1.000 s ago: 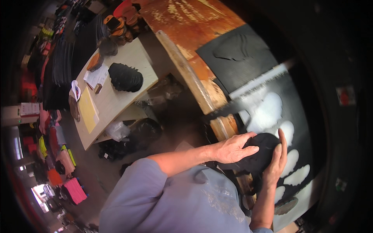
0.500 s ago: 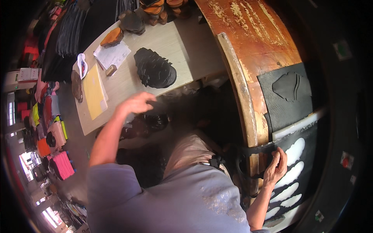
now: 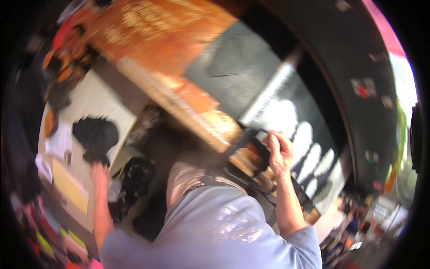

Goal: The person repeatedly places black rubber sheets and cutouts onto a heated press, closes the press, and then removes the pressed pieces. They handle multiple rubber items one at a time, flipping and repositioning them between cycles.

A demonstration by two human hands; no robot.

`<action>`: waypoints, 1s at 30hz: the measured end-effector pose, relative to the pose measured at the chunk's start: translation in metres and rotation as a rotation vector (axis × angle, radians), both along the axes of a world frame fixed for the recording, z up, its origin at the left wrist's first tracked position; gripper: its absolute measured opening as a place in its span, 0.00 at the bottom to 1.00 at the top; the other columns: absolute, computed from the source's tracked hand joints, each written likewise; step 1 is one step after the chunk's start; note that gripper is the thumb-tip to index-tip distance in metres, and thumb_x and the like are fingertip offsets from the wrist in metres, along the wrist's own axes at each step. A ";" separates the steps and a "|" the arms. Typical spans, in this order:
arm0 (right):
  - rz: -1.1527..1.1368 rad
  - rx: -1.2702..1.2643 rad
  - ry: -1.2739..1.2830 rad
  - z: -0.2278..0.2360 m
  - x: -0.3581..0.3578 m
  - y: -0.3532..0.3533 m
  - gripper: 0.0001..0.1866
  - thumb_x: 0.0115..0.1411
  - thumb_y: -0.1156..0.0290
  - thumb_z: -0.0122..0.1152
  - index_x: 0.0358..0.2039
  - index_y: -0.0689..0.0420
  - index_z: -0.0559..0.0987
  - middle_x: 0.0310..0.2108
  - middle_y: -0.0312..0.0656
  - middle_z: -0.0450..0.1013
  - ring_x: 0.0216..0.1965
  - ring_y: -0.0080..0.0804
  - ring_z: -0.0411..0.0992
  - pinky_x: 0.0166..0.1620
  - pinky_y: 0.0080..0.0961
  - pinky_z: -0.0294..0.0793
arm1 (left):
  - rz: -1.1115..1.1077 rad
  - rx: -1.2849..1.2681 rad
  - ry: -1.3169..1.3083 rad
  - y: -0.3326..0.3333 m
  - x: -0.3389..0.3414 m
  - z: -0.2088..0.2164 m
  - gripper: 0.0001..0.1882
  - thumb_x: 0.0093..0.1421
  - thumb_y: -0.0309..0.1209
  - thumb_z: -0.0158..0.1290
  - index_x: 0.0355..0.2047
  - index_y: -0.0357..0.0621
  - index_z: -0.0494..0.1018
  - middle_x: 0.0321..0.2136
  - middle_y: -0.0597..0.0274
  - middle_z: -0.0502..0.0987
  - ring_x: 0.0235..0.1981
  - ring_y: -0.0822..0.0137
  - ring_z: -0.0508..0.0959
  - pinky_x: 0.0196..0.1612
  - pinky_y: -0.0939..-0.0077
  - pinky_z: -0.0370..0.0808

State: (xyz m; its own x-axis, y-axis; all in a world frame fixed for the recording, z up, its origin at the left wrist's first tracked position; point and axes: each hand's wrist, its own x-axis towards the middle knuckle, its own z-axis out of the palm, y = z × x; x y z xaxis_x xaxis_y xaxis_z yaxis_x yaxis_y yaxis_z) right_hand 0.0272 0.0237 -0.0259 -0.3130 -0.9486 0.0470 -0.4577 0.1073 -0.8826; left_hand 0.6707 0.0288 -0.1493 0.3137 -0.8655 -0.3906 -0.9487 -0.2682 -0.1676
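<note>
While the right hand (image 3: 278, 152) fingers clamp a dark piece against the worktop (image 3: 179, 96) edge for support, the left hand (image 3: 99, 172), grip indiscernible, reaches below a black mesh item (image 3: 95, 134).

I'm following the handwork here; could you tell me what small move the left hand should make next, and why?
Probably a short reach forward to close on the black piece on the pale side table. The left hand sits just below it, blurred, apparently holding nothing, while the right hand grips a dark item at the workbench edge.

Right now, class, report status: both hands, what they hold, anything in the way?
Left hand at pale side table, beside black mesh piece. Right hand grips dark piece at workbench edge. View blurred; nothing seen blocking.
</note>
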 end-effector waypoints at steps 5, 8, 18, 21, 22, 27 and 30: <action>-0.447 -0.140 0.249 0.012 -0.098 0.050 0.08 0.73 0.76 0.61 0.48 0.64 0.85 0.35 0.41 0.82 0.38 0.28 0.80 0.44 0.25 0.78 | -0.086 0.162 1.141 -0.037 -0.209 0.099 0.11 0.70 0.30 0.60 0.47 0.36 0.84 0.34 0.52 0.87 0.35 0.59 0.88 0.42 0.67 0.82; -0.737 -0.040 0.593 0.017 -0.181 0.117 0.14 0.70 0.69 0.65 0.52 0.62 0.83 0.47 0.50 0.80 0.48 0.43 0.80 0.55 0.37 0.78 | -0.335 -0.085 1.389 -0.083 -0.338 0.147 0.10 0.73 0.27 0.57 0.48 0.34 0.83 0.39 0.55 0.86 0.39 0.70 0.85 0.43 0.75 0.80; -1.037 0.517 0.688 -0.011 -0.292 0.303 0.51 0.57 0.39 0.73 0.69 0.66 0.71 0.69 0.71 0.63 0.71 0.65 0.62 0.73 0.53 0.61 | -0.087 0.584 1.669 -0.040 -0.587 0.176 0.39 0.74 0.38 0.58 0.74 0.26 0.57 0.65 0.38 0.73 0.65 0.58 0.76 0.67 0.68 0.74; -1.085 0.490 0.614 -0.014 -0.294 0.303 0.53 0.54 0.41 0.75 0.71 0.65 0.69 0.70 0.72 0.61 0.70 0.69 0.62 0.72 0.55 0.63 | -0.107 0.523 1.613 -0.007 -0.607 0.167 0.40 0.72 0.40 0.59 0.74 0.27 0.59 0.64 0.36 0.73 0.60 0.59 0.79 0.62 0.67 0.77; -1.095 0.502 0.599 -0.015 -0.293 0.301 0.53 0.54 0.42 0.75 0.71 0.64 0.68 0.70 0.72 0.61 0.70 0.71 0.62 0.71 0.55 0.63 | -0.262 0.495 1.518 0.008 -0.615 0.166 0.41 0.70 0.42 0.60 0.74 0.28 0.60 0.64 0.34 0.73 0.60 0.56 0.79 0.61 0.64 0.77; -1.134 0.457 0.651 -0.013 -0.289 0.294 0.50 0.51 0.46 0.75 0.67 0.68 0.73 0.67 0.66 0.68 0.67 0.64 0.68 0.70 0.47 0.68 | -0.211 0.452 1.415 0.020 -0.645 0.170 0.42 0.69 0.44 0.60 0.71 0.23 0.61 0.60 0.38 0.79 0.49 0.57 0.85 0.56 0.62 0.79; -1.115 0.399 0.560 -0.009 -0.290 0.298 0.49 0.48 0.51 0.74 0.67 0.67 0.74 0.69 0.71 0.63 0.67 0.72 0.65 0.69 0.55 0.67 | -0.594 0.359 1.171 0.004 -0.657 0.163 0.22 0.69 0.39 0.60 0.48 0.26 0.78 0.35 0.39 0.84 0.32 0.54 0.84 0.39 0.59 0.80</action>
State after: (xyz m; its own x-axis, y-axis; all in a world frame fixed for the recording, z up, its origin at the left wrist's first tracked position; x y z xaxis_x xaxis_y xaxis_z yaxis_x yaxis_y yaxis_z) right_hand -0.2626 0.3218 -0.0348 -0.9637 -0.1728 0.2037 -0.2458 0.8722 -0.4230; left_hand 0.0141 0.0331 0.0136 -0.7354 -0.5480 -0.3985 -0.5381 0.1149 0.8350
